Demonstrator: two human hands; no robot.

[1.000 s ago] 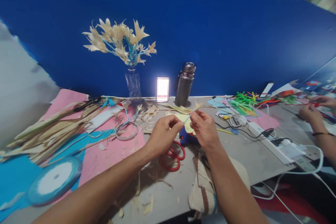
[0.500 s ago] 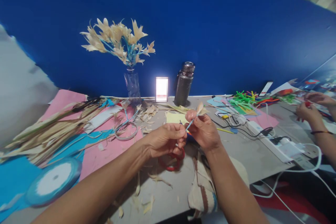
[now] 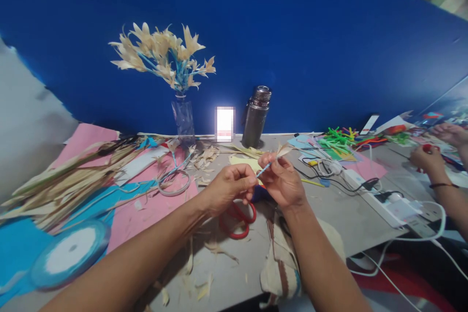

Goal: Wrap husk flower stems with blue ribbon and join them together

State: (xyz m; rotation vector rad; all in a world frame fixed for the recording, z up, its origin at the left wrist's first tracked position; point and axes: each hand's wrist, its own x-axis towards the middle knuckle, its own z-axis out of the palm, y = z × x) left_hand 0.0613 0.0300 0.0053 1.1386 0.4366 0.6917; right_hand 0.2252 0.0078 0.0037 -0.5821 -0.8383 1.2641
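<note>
Between my hands is a small corn-husk flower (image 3: 282,150) with a thin stem (image 3: 263,169) wrapped in light blue. My right hand (image 3: 283,180) pinches it just below the pale petals. The fingers of my left hand (image 3: 236,185) are closed on the lower end of the stem. Under my left hand lie red-handled scissors (image 3: 239,224) on the table, their blades hidden. Behind, a clear vase (image 3: 184,119) holds several similar husk flowers (image 3: 164,51) on blue stems.
Dried husks (image 3: 73,185) and a blue ribbon roll (image 3: 69,256) lie at left. A dark thermos (image 3: 256,117) stands behind beside a lit screen (image 3: 224,124). At right are a power strip (image 3: 376,197), cables, and another person's hands (image 3: 427,158). A striped cloth (image 3: 280,265) lies near the front edge.
The stem has tilted flatter between my hands, and the petals sit slightly lower. My left hand has risen a little, showing more of the scissors' handles.
</note>
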